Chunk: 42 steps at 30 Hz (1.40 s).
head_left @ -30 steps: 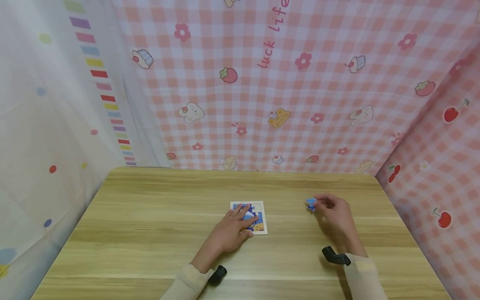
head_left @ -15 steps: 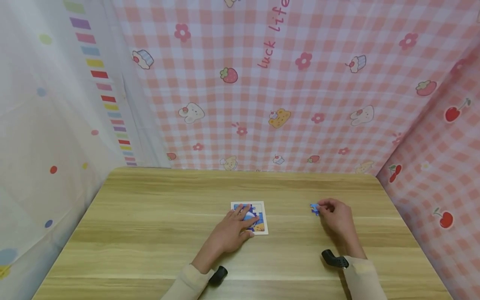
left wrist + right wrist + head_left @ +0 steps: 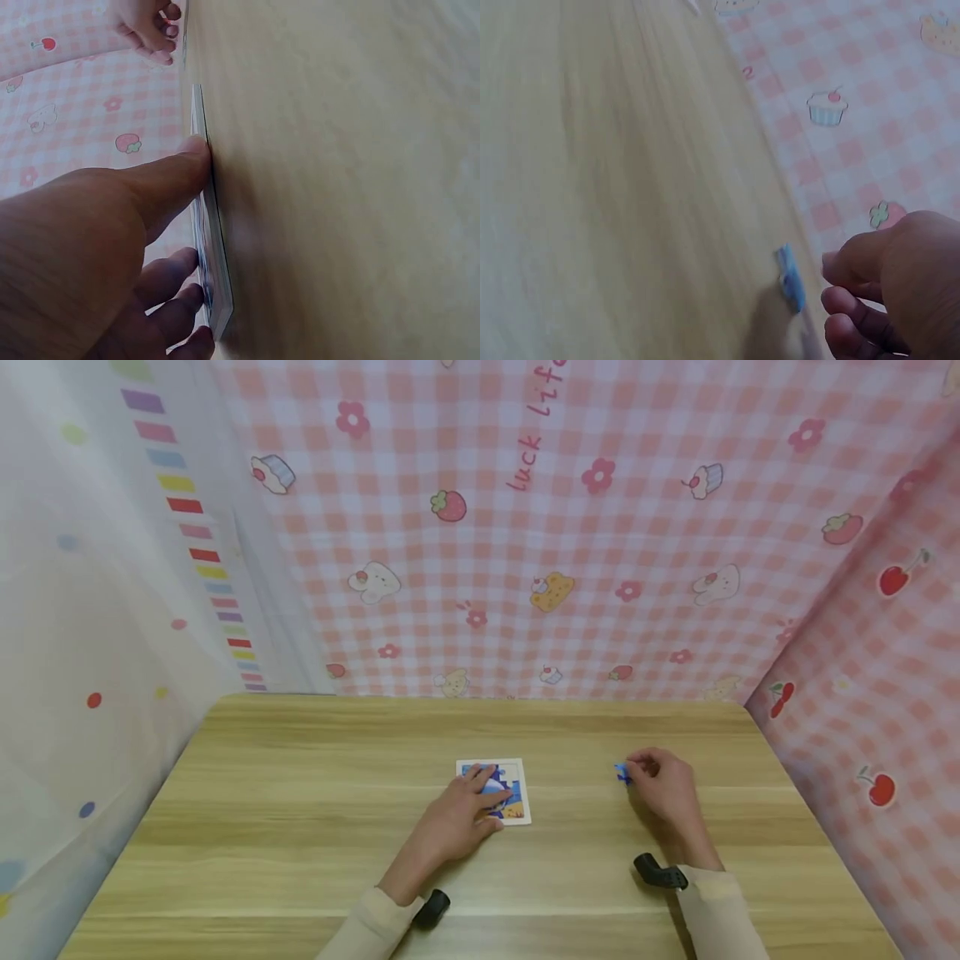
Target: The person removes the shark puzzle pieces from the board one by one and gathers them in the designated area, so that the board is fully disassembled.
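A small square jigsaw puzzle [image 3: 527,797] with a white border lies flat mid-table, its picture blue, white and orange. My left hand [image 3: 453,818] rests over its left part, fingers spread and thumb at the near edge, hiding much of the picture. Pale bare backing shows at the puzzle's upper right corner. Off to the right, my right hand [image 3: 666,785] pinches a blue puzzle piece [image 3: 622,772] between thumb and fingertips. In the right wrist view the piece [image 3: 790,279] appears edge-on beside the fingertips, a shadow on the wood below it.
Everything rests on a wood-grain table [image 3: 300,843]. Pink checked cloth [image 3: 480,543] hangs behind it, with more at the right, and a white dotted curtain [image 3: 90,627] hangs at the left. Black wrist mounts [image 3: 432,910] sit on both forearms.
My right hand and the puzzle piece shift slightly toward me, then back out, the piece's tilt changing a little. The left hand stays on the puzzle. The head view shifts slightly.
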Available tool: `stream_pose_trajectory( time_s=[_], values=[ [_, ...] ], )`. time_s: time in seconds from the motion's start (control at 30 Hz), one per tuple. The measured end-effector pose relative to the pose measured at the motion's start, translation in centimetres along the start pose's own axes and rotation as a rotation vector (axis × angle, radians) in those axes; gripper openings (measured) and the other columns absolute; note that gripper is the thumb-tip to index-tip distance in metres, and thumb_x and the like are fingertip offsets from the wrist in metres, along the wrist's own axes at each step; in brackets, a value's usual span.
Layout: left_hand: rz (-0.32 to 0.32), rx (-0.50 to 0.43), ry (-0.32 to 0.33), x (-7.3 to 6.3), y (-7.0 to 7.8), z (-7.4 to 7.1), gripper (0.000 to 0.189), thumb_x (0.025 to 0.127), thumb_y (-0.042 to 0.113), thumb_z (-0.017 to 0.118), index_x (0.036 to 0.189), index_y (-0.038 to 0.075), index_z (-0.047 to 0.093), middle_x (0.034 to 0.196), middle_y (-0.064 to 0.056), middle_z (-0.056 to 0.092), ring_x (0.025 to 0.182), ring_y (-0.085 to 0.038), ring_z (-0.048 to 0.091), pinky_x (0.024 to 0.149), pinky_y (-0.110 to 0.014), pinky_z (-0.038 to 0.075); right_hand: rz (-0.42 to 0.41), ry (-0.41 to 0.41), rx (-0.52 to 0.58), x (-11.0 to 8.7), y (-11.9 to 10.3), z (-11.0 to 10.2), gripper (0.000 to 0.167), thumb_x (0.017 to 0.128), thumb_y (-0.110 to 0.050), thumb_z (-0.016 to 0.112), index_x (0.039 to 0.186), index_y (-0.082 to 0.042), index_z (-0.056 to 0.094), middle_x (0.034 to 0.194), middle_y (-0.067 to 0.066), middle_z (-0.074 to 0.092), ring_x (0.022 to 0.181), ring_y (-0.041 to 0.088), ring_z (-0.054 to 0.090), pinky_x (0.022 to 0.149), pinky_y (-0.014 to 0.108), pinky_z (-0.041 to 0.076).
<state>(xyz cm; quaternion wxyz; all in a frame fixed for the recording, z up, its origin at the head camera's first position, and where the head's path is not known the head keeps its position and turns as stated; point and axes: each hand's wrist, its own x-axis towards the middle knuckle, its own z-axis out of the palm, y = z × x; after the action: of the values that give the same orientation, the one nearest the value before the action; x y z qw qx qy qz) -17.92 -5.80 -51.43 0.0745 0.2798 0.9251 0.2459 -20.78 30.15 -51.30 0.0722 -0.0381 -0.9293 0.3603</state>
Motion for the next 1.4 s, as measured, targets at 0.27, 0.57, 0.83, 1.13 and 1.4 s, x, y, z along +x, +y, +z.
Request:
stream_pose_trajectory(
  time_s=[0.27, 0.57, 0.83, 1.13, 1.4],
  values=[
    [-0.02, -0.049, 0.004, -0.4, -0.5, -0.3, 0.052, 0.104, 0.024, 0.077, 0.153, 0.009, 0.066, 0.174, -0.029, 0.036, 0.163, -0.053, 0.028, 0.131, -0.065, 0.035, -0.108, 0.008, 0.043, -0.2, -3.0, 0.8, 0.015, 0.103, -0.006, 0.071, 0.111, 0.003, 0.08, 0.099, 0.017, 0.076, 0.086, 0.022, 0.068, 0.07, 0.021, 0.053],
    [-0.004, -0.021, -0.053, -1.0, -1.1, -0.5, 0.052, 0.11, 0.029, 0.067, 0.16, 0.016, 0.06, 0.178, -0.028, 0.026, 0.166, -0.05, 0.022, 0.133, -0.064, 0.029, -0.216, -0.048, 0.078, -0.3, -5.7, 2.7, 0.011, 0.102, -0.003, 0.073, 0.109, 0.001, 0.079, 0.095, 0.012, 0.075, 0.085, 0.022, 0.069, 0.072, 0.025, 0.055],
    [-0.013, 0.001, -0.064, -1.2, -1.3, -0.3, 0.052, 0.112, 0.031, 0.064, 0.162, 0.02, 0.057, 0.18, -0.024, 0.024, 0.168, -0.047, 0.021, 0.135, -0.061, 0.028, -0.243, -0.105, 0.078, -0.5, -8.1, 5.3, 0.01, 0.101, -0.003, 0.075, 0.109, 0.001, 0.079, 0.093, 0.009, 0.075, 0.084, 0.018, 0.068, 0.076, 0.028, 0.059],
    [-0.001, 0.016, -0.049, -1.2, -1.3, -0.4, 0.052, 0.111, 0.03, 0.065, 0.161, 0.019, 0.058, 0.179, -0.025, 0.027, 0.167, -0.047, 0.024, 0.134, -0.061, 0.03, -0.216, -0.192, 0.113, -0.7, -10.4, 8.2, 0.011, 0.101, -0.003, 0.075, 0.111, 0.0, 0.077, 0.095, 0.007, 0.074, 0.085, 0.016, 0.066, 0.08, 0.03, 0.06],
    [-0.015, 0.011, -0.05, -1.4, -1.0, -0.8, 0.052, 0.11, 0.032, 0.067, 0.16, 0.018, 0.059, 0.179, -0.025, 0.026, 0.167, -0.047, 0.024, 0.133, -0.062, 0.031, -0.229, -0.241, 0.15, -0.7, -11.9, 10.5, 0.005, 0.101, -0.002, 0.076, 0.106, -0.002, 0.077, 0.093, 0.006, 0.074, 0.083, 0.014, 0.067, 0.076, 0.029, 0.06]
  ],
)
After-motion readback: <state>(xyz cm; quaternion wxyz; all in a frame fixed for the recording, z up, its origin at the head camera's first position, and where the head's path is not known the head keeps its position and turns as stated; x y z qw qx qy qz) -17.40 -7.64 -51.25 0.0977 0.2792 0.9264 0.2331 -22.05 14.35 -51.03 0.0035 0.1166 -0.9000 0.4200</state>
